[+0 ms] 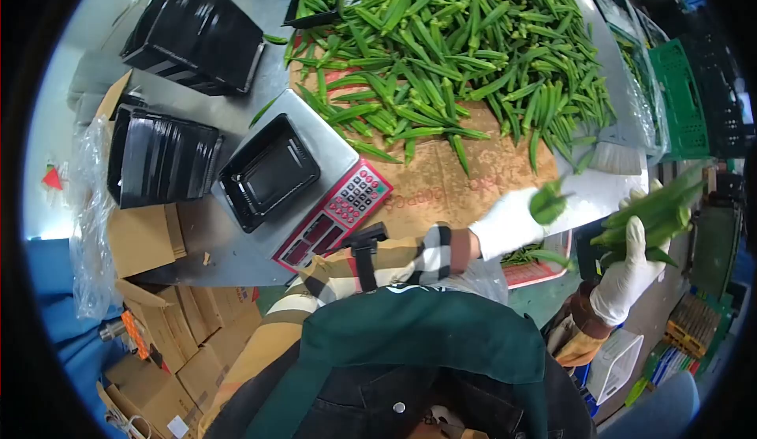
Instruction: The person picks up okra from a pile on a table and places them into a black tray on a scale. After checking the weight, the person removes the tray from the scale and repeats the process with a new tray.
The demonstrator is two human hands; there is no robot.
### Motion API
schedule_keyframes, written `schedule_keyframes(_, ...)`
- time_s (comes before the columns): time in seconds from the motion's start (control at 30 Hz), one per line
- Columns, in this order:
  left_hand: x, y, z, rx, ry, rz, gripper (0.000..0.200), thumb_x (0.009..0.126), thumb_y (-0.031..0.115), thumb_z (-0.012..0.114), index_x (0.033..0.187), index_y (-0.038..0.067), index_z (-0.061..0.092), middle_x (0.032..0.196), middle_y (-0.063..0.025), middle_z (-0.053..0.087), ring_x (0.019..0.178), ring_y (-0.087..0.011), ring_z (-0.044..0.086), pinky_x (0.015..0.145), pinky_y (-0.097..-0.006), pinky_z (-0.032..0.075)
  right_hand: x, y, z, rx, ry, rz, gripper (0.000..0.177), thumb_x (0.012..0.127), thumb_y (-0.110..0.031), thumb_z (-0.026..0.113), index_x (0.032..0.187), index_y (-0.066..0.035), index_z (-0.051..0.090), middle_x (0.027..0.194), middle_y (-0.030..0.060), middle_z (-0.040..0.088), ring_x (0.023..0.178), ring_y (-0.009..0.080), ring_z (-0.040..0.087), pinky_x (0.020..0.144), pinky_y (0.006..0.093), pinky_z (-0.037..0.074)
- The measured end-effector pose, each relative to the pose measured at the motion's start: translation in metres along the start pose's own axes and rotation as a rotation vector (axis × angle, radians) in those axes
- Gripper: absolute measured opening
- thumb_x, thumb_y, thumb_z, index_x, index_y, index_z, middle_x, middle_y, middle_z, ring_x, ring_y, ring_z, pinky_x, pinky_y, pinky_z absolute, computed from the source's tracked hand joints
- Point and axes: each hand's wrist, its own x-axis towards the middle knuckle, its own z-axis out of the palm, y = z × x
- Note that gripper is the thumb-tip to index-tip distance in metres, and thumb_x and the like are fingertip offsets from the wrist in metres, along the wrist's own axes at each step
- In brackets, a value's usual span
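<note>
My right hand, in a white glove, is closed around a bunch of okra at the right side, away from the table. Closer to the middle, my left hand, also gloved, is closed on some okra whose green ends stick out past the fingers. It is over the near edge of the brown printed cardboard. A large heap of okra covers the far part of this cardboard. To the left, a black plastic tray rests on a digital scale with a red keypad.
Stacks of black trays and more nested trays stand at the left. A small black tray with okra sits by the heap. Cardboard boxes lie low left. A green crate is at the right, beyond a brush.
</note>
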Motion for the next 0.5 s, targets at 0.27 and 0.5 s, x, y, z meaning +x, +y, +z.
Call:
schedule_keyframes(0.27, -0.048, 0.004, -0.105, -0.364, 0.136, -0.250, 0.027, 0.088, 0.012, 0.080, 0.110, -0.001, 0.070, 0.096, -0.0059, 0.073, 0.083, -0.0119, 0.068, 0.075, -0.0261, 0.054, -0.039, 0.093, 0.047, 0.288, -0.569, 0.820, 0.040, 0.097, -0.017, 0.067, 0.131, 0.000, 0.058, 0.109, 0.0094, 0.070, 0.092, 0.0190, 0.070, 0.079, 0.0326, 0.058)
schedule_keyframes(0.5, -0.175, 0.060, -0.223, -0.223, 0.556, -0.185, 0.041, 0.092, 0.012, 0.073, 0.128, -0.003, 0.061, 0.110, -0.0105, 0.072, 0.097, -0.0167, 0.069, 0.088, -0.0311, 0.056, -0.106, 0.066, 0.192, 0.665, -1.229, 1.170, 0.042, 0.104, -0.028, 0.061, 0.136, -0.002, 0.056, 0.123, 0.0107, 0.068, 0.107, 0.0196, 0.067, 0.091, 0.0359, 0.056)
